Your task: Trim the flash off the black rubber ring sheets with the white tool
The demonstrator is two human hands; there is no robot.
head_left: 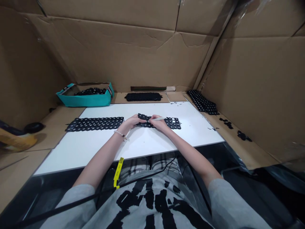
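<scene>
On the white board (102, 146), a black sheet of joined rings (175, 124) lies under both my hands. My left hand (132, 121) pinches the sheet's near-middle part and lifts its edge a little. In my right hand (160, 123) is a slim white pen-like tool (159, 118); its tip meets the sheet close to my left fingertips. What the tip is made of is too small to tell. A second black ring sheet (97, 123) lies flat to the left, reaching up to my left hand.
A teal box (85, 101) holding black ring pieces stands back left. A black stack (143, 96) lies at the back; another ring sheet (202, 102) lies back right. Loose black pieces (243, 135) are on the right cardboard. Cardboard walls (119, 51) enclose the board. A yellow object (19, 141) sits far left.
</scene>
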